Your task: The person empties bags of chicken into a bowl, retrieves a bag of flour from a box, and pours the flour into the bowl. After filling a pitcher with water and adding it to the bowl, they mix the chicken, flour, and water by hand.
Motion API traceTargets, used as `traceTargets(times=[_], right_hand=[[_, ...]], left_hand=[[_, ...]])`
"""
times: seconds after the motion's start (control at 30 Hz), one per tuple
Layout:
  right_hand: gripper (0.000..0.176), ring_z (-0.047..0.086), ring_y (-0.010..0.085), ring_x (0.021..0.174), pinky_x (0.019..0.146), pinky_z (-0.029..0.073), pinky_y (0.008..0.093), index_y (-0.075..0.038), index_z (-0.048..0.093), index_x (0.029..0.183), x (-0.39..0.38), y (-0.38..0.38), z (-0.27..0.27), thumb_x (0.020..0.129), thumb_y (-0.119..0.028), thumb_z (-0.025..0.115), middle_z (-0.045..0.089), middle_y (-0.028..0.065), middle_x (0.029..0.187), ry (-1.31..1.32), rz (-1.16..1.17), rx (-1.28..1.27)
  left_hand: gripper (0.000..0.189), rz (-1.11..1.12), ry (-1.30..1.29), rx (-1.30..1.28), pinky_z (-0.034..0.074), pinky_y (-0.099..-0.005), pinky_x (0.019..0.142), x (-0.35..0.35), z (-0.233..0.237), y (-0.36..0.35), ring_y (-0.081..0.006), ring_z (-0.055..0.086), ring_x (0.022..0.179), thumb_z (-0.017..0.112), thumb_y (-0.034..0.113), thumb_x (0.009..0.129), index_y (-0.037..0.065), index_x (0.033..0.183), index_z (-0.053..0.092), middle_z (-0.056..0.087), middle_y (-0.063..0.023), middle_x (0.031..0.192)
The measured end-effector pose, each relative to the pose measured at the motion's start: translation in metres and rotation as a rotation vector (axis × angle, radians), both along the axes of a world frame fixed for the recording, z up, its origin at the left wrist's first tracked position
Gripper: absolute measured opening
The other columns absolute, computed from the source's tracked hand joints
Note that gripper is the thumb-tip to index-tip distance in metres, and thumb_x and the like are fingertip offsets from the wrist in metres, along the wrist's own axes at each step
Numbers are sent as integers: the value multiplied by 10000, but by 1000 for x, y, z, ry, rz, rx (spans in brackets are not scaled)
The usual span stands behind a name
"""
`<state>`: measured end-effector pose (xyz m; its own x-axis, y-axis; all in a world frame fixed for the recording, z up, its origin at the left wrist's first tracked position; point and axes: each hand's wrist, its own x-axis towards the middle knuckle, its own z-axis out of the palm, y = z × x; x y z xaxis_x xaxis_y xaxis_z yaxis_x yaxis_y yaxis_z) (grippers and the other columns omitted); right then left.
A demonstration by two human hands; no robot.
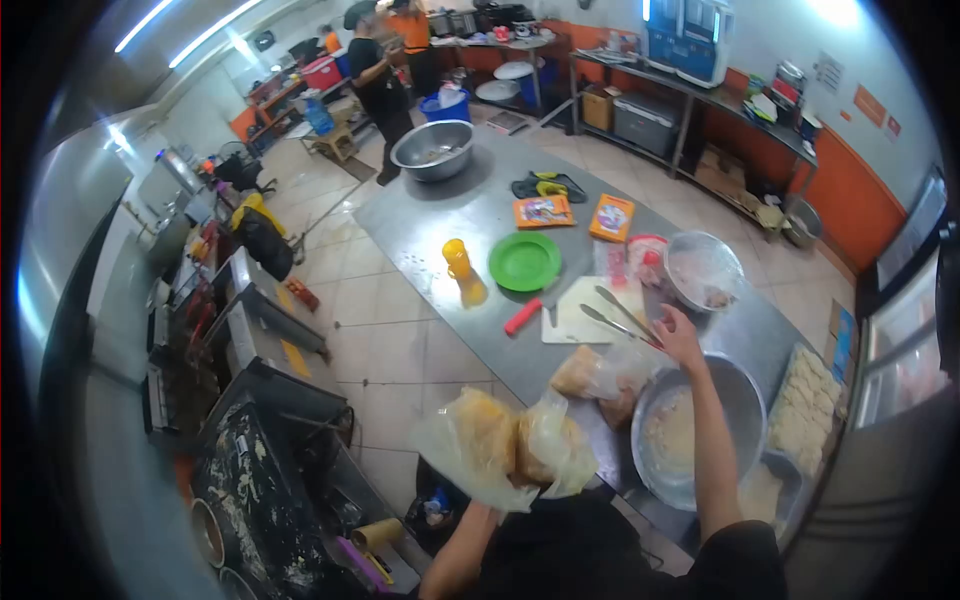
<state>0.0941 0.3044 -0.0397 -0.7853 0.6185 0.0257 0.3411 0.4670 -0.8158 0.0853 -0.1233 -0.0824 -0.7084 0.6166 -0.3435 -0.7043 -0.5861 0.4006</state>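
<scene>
My left hand [482, 514], largely hidden, holds up two clear plastic bags of yellowish food [478, 430] off the table's near edge. My right hand [682, 338] reaches over the table with bent fingers apart, beside the joined end of metal tongs [622, 318]; I see nothing gripped in it. The tongs lie across a pale cutting board [572, 322]. Below them on the table sit more filled plastic bags [577, 372]. Under my right forearm is a big metal basin [648, 455] with pale, wet-looking contents.
The steel table [420, 265] also bears a red-handled knife [524, 316], green plate [525, 262], yellow bottle [456, 258], orange boxes [611, 217], and metal bowls [433, 150]. A tray of pale, lumpy pieces [803, 405] is at right. Dark equipment [265, 480] lines the left. People [375, 75] stand beyond.
</scene>
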Motion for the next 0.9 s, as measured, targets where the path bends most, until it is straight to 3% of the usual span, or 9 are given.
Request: traceTargets(times=[0.13, 0.23, 0.3, 0.37, 0.47, 0.53, 0.6, 0.67, 0.9], right_hand=[[388, 584, 248, 1101, 845, 506, 342, -21, 569, 1258, 93, -70, 66, 888, -131, 612, 598, 140, 1152, 89, 169, -238], [418, 534, 263, 1198, 945, 468, 372, -17, 542, 1285, 161, -128, 84, 882, -104, 610, 539, 144, 1294, -36, 109, -187], [480, 450, 286, 1301, 1051, 391, 391, -27, 517, 1310, 188, -153, 77, 863, -125, 659, 464, 145, 1395, 43, 212, 60], [551, 386, 314, 1358, 1113, 317, 399, -24, 492, 1317, 195, -181, 99, 837, -172, 718, 446, 155, 1410, 41, 247, -275], [620, 362, 299, 1371, 1113, 327, 396, -2, 450, 1329, 189, -202, 86, 822, -180, 759, 443, 171, 1385, 135, 155, -247], [660, 382, 245, 1345, 1095, 352, 388, 5, 395, 1357, 182, -211, 37, 827, -136, 762, 440, 164, 1385, 475, -103, -585], [661, 410, 223, 1314, 1079, 369, 380, 11, 384, 1357, 181, -206, 22, 829, -118, 759, 461, 153, 1362, 498, -192, -516], [662, 437, 202, 1283, 1063, 387, 373, 17, 374, 1358, 186, -199, 23, 830, -100, 757, 482, 142, 1339, 517, -276, -449], [540, 545, 192, 1159, 1012, 433, 346, 8, 408, 1326, 202, -181, 55, 876, -70, 695, 547, 104, 1273, 780, -485, -530]], left_hand=[[630, -138, 28, -57, 469, -545, 994, -5, 3, 43, -376, 514, 1217, 499, 505, 944, 99, 1418, 416, 508, -122, 1366], [629, -240, 57, -105, 475, -542, 989, 0, 6, 72, -375, 523, 1207, 496, 510, 945, 99, 1415, 420, 514, -120, 1360], [629, -313, 71, -127, 478, -539, 985, 8, 11, 90, -375, 530, 1201, 493, 513, 945, 99, 1413, 422, 518, -118, 1356], [628, -385, 98, -138, 482, -536, 982, 16, 17, 111, -374, 536, 1194, 491, 516, 945, 100, 1412, 425, 522, -116, 1352], [661, -526, -53, 161, 485, -519, 977, 30, 27, 140, -342, 524, 1221, 483, 539, 936, 105, 1426, 395, 507, -88, 1374], [676, -539, 29, 116, 478, -521, 983, 44, 38, 162, -331, 510, 1239, 484, 560, 927, 101, 1418, 409, 514, -93, 1362], [692, -537, 112, 71, 471, -523, 989, 50, 33, 176, -320, 496, 1257, 485, 580, 918, 97, 1409, 422, 521, -97, 1350], [667, -783, -234, 660, 500, -493, 971, 43, 9, 190, -329, 565, 1189, 533, 535, 919, 62, 1384, 464, 564, -113, 1332], [683, -678, 113, 44, 453, -473, 1016, 62, 17, 213, -283, 505, 1237, 494, 608, 907, 117, 1382, 460, 540, -73, 1320]])
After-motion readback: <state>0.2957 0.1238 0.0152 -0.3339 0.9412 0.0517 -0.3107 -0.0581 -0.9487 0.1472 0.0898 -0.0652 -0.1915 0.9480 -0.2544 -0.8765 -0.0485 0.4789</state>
